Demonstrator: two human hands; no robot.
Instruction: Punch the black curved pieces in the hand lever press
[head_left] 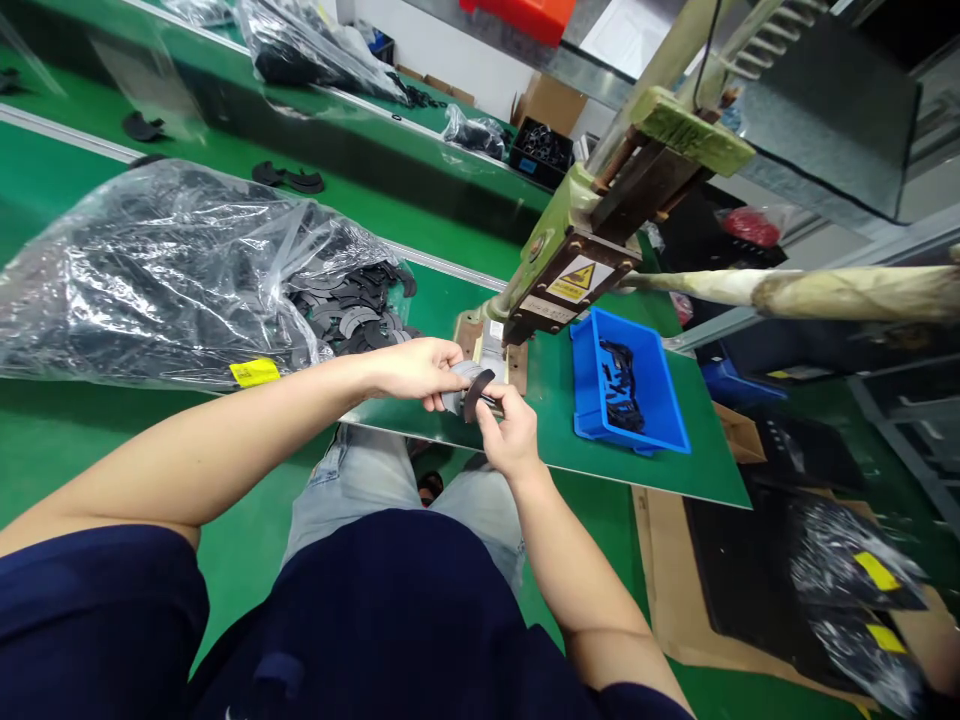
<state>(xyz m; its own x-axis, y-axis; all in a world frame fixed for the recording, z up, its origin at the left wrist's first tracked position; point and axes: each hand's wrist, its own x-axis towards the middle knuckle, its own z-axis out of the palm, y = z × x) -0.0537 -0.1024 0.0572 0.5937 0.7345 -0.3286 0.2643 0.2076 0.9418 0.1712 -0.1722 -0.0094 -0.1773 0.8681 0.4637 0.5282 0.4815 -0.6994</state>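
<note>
In the head view, my left hand [420,370] is closed on a few grey curved pieces [454,399], fanned together just in front of the press base. Pinched between the thumb and fingers of my right hand [513,432] is a dark crescent-shaped piece [478,394], which overlaps the grey ones. Right behind both hands stands a green hand press [555,250] with a warning label, its metal base [469,332] partly hidden by my fingers. To the left, a large clear plastic bag [172,270] spills many similar dark curved pieces [352,305] onto the green table [551,400].
A blue bin [666,400] holding small black parts sits right of the press. The press's long wrapped handle [825,292] sticks out to the right. Behind runs a green conveyor [217,135] with loose dark pieces [289,178]. Cardboard [664,580] and bagged parts [847,555] lie at lower right.
</note>
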